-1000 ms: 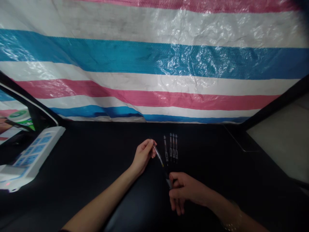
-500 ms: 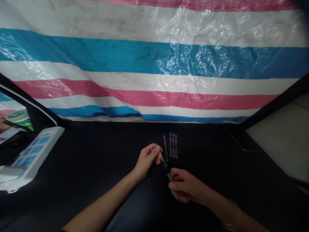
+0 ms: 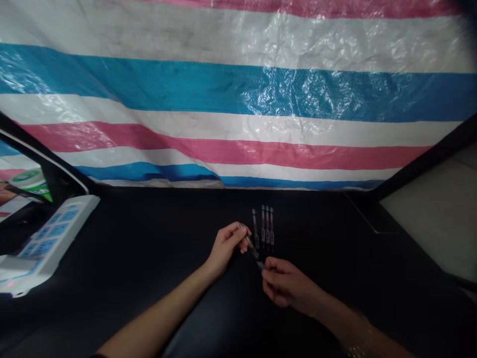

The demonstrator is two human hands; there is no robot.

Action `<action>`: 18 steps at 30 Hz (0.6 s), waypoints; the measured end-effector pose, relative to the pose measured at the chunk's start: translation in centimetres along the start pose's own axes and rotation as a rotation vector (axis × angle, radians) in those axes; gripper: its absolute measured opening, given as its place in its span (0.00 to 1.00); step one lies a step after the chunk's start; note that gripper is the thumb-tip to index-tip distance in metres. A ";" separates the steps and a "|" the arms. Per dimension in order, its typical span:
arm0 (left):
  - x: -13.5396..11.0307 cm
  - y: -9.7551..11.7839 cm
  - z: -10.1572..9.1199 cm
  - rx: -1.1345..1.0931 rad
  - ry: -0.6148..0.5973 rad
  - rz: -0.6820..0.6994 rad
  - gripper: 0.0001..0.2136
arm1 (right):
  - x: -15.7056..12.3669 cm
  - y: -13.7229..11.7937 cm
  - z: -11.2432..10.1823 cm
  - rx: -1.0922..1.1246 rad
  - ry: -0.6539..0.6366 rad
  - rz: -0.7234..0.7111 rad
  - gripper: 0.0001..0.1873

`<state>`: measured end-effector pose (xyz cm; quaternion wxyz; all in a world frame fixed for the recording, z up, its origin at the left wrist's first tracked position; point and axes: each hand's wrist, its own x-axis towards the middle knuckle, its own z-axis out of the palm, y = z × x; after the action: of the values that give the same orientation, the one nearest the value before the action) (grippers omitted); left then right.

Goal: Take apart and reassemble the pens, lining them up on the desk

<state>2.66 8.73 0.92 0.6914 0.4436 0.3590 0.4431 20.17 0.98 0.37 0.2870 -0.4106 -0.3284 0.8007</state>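
My left hand (image 3: 226, 244) pinches a slim pen (image 3: 252, 246) with a clear barrel near its far end, thumb and fingers closed. Slanting down to the right, the pen runs toward my right hand (image 3: 285, 282). The fingers of that hand are closed on the pen's grey lower end piece (image 3: 260, 266). Whether this piece is joined to the barrel I cannot tell. Just beyond my hands, a similar pen (image 3: 255, 227) lies by itself, and a close row of pens (image 3: 267, 228) lies to its right.
On the left side of the black table (image 3: 156, 223) stands a white power strip (image 3: 55, 233) with blue socket faces. A green and white tub (image 3: 32, 183) and part of another person's hand (image 3: 5, 195) show beyond the frame bar. A striped plastic sheet (image 3: 238, 89) hangs behind.
My right hand has moved slightly up, with the grey end piece nearer to my left hand. My left hand has barely moved, and the pens on the table lie as before.
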 end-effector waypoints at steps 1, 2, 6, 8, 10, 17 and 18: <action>0.0 0.0 0.0 -0.014 -0.008 -0.008 0.15 | 0.1 0.1 -0.1 0.002 -0.005 0.004 0.24; 0.0 0.0 -0.1 -0.025 -0.012 -0.014 0.14 | 0.2 0.3 -0.1 0.001 -0.010 0.009 0.24; 0.1 -0.3 -0.3 -0.037 -0.014 -0.016 0.14 | 0.1 0.4 -0.1 0.003 -0.021 0.001 0.25; 0.1 -0.4 -0.3 -0.033 0.000 -0.006 0.14 | -0.1 0.1 0.1 0.025 -0.027 -0.016 0.26; 0.1 -0.3 -0.2 -0.028 0.025 0.009 0.14 | -0.4 -0.3 0.3 0.027 -0.026 -0.020 0.25; 0.0 -0.1 -0.1 -0.022 0.042 0.011 0.14 | -0.4 -0.5 0.2 -0.038 0.037 0.068 0.28; 0.0 -0.2 -0.2 -0.024 0.037 0.010 0.15 | -0.3 -0.4 0.2 -0.036 0.033 0.076 0.28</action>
<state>2.57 8.72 0.70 0.6879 0.4285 0.3642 0.4589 20.23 0.91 0.88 0.2542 -0.4410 -0.3220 0.7983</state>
